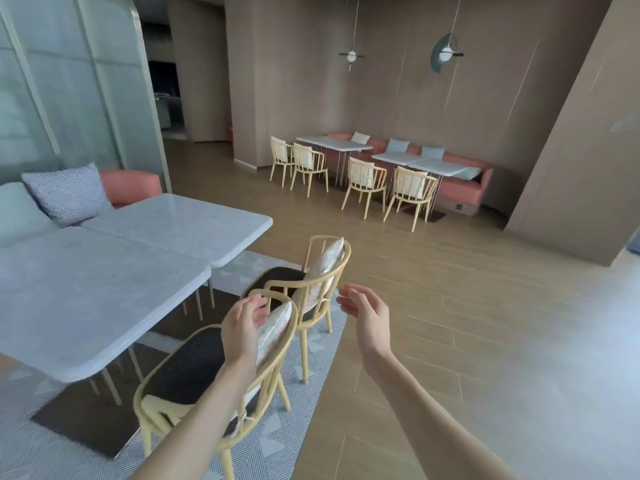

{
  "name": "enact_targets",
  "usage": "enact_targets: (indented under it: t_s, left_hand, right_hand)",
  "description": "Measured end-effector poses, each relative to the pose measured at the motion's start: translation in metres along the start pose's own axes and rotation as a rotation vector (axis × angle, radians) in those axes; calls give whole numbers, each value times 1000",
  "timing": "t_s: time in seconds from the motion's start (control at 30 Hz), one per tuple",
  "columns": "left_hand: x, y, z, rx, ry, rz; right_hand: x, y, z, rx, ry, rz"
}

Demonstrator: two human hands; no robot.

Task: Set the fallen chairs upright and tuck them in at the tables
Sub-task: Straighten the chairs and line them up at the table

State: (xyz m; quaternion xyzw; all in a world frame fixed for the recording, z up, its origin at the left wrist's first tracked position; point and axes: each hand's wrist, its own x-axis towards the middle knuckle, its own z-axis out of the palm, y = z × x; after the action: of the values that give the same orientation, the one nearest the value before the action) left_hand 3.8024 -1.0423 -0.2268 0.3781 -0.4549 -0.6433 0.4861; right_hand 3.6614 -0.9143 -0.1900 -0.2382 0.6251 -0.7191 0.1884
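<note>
Two pale yellow chairs stand upright beside the white marble tables [114, 271]. The near chair [194, 362] has a dark seat and a white back cushion, and its seat points toward the table. The far chair [322, 271] stands just beyond it, also facing the table. My left hand [242, 327] hovers at the top of the near chair's backrest with curled fingers, and I cannot tell whether it touches the rail. My right hand [363, 313] is open in the air to the right of both chairs, holding nothing.
A patterned grey rug [270, 455] lies under the tables and chairs. A pink bench with cushions [65, 194] sits behind the tables. Across the wooden floor, several upright yellow chairs [367, 181] stand at white tables [408, 159] along a pink bench.
</note>
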Motion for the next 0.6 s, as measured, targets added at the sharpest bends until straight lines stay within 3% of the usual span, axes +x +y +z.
enact_targets:
  t_s: [0.17,0.33,0.6]
  left_hand:
    - [107,-36,50,4,107,-70]
    - [187,-44,51,93,259,-44]
    - [237,-98,3,217,739,-108]
  right_hand:
    - [124,36,39,-91,-109,102]
    - [222,65,85,-181,-279,146]
    - [340,155,153,-314,-688,241]
